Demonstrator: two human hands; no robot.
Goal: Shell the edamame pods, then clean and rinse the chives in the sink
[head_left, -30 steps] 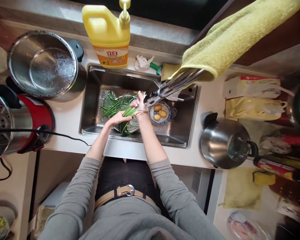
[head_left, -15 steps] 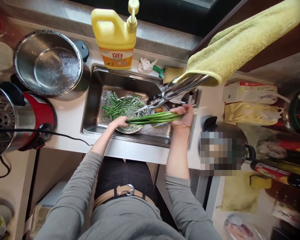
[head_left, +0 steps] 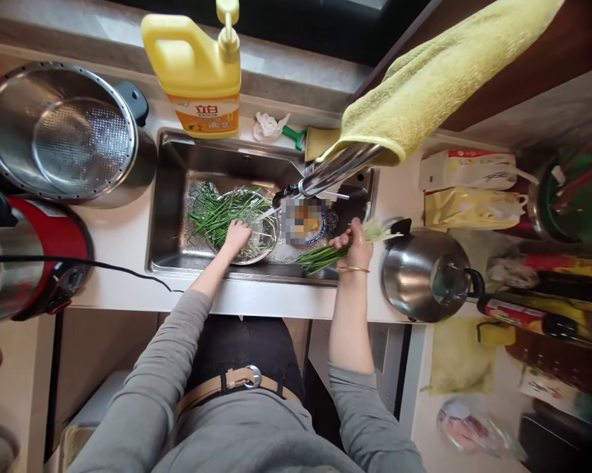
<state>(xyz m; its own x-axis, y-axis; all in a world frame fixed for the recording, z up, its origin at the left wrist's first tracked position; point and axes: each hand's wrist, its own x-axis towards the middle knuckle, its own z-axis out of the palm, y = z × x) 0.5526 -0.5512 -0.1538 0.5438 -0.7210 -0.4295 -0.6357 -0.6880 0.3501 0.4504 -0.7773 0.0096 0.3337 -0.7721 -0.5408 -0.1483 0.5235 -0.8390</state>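
Observation:
My right hand [head_left: 355,246] is closed round a bunch of garlic chives [head_left: 320,258] at the sink's front right corner. Their pale stalk ends stick out to the right and the green leaves hang left over the sink. More garlic chives [head_left: 221,213] lie heaped in a round metal bowl [head_left: 271,240], some spilling over its left rim. At the bowl's edge, my left hand [head_left: 239,238] rests against the heap with curled fingers; its fingertips are hidden. A stream of water falls from the faucet [head_left: 293,194] into the bowl.
The steel sink [head_left: 165,197] also holds a blue-rimmed plate [head_left: 318,233] with blurred contents. Behind stands a yellow detergent bottle [head_left: 204,79]. A yellow towel [head_left: 424,85] drapes the faucet. A steel kettle [head_left: 424,276] sits right; a large steel pot [head_left: 79,131] sits left.
My right hand has carried the chives bunch from the bowl to the sink's right side. My left hand has let go of the bunch's leaf ends and is back at the heap.

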